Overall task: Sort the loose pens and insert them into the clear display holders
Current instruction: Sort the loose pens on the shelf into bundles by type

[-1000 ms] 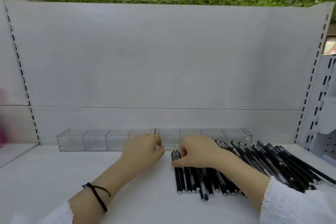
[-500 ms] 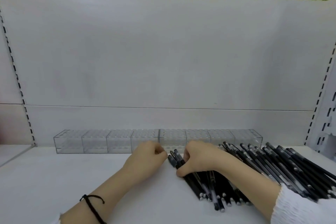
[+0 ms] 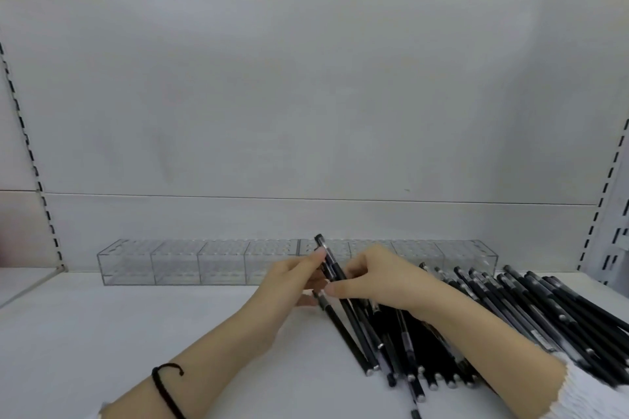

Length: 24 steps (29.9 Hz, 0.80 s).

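Many loose black pens lie in a heap on the white shelf, right of centre. Along the back runs a row of clear display holders with small holes on top; I see no pens standing in them. My right hand grips a bunch of black pens whose far ends are tilted up toward the holders. My left hand pinches the same bunch near its raised tips, from the left side.
The white shelf has a tall white back panel right behind the holders and slotted uprights at both sides. Green foliage shows above the panel. I wear a black cord bracelet on my left wrist.
Both hands have closed round a bunch of pens and lifted its far ends off the shelf, tilting it toward the holders. The pens fanned out under my right hand.
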Available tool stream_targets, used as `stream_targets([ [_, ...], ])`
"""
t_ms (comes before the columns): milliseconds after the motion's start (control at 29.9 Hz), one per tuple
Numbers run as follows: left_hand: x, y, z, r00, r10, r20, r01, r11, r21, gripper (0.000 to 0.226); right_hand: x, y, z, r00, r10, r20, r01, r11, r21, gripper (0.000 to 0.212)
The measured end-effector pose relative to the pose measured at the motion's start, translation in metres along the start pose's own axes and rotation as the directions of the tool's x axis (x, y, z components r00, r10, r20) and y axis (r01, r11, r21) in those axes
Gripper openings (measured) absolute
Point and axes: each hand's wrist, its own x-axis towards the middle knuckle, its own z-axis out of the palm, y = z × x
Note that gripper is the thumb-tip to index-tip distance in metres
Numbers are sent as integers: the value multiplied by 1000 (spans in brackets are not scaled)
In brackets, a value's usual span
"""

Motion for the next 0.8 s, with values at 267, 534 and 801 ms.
stream_targets([
  [267,-1,4,3,996,25,-84,-54,930,-363,30,-3,-8,12,993,-111,35,110,994,29,48],
  [534,5,14,-17,970,-125,-209,-28,795,-606,22,4,0,25,995,54,-86,-82,927,-366,44],
  [801,4,5,-14,970,-160,-181,39,842,-538,24,7,-10,32,986,145,-77,-164,864,-476,32],
])
